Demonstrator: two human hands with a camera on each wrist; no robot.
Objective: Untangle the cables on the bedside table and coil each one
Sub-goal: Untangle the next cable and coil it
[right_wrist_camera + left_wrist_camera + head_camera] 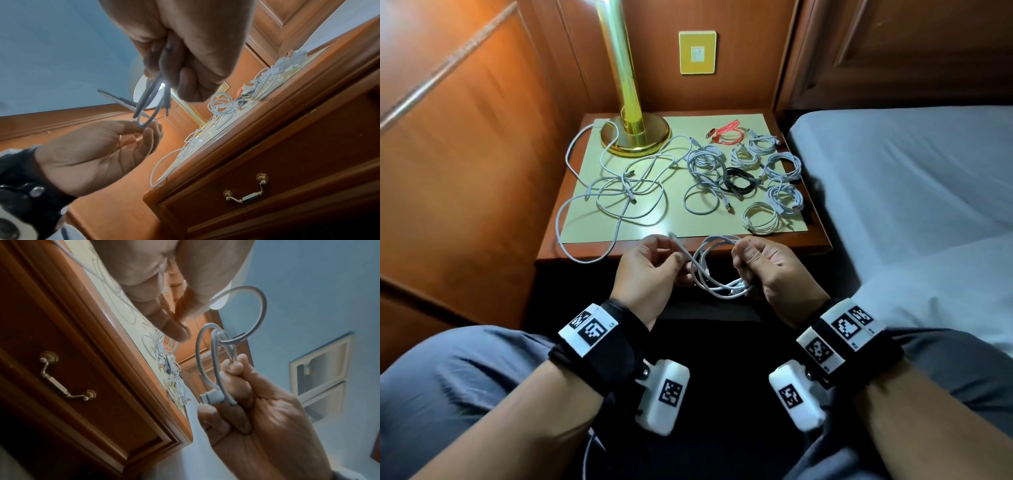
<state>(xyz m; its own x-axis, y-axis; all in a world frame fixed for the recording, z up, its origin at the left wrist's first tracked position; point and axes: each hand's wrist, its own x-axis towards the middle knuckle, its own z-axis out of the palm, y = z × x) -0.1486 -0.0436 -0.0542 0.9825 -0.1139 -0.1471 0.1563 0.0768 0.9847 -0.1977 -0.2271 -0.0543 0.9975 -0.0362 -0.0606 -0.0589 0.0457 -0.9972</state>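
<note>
— Where are the hands?

— Both are held up in front of the near edge of the bedside table (pixel 722 245), above the person's lap. The right hand (pixel 774 270) has its fingers curled round a bundle of loops of a white cable (pixel 709 270); in the left wrist view the loops rise out of its fist and a plug juts out beside the thumb.

— And the left hand?

— The left hand (pixel 650 270) pinches the free end of that same cable between thumb and fingertips, the end pointing up and toward the table. The other fingers look loosely bent; the right wrist view shows the palm turned up.

— What lies on the table?

— On its left half, in front of the brass lamp (pixel 631 113), sprawls a tangle of white cables (pixel 626 185), one loop of it hanging over the near left edge. On the right half lie the coiled white cables (pixel 774 185), several small rings close together, with a black coil (pixel 739 181) among them and a red coil (pixel 726 135) at the far side.

— Anything else around?

— A bed with a grey sheet (pixel 911 171) stands just right of the table, and a yellow wall switch (pixel 697 52) sits on the wood panelling behind the lamp. The wrist views show a drawer handle (pixel 245 190) on the table's front.
</note>
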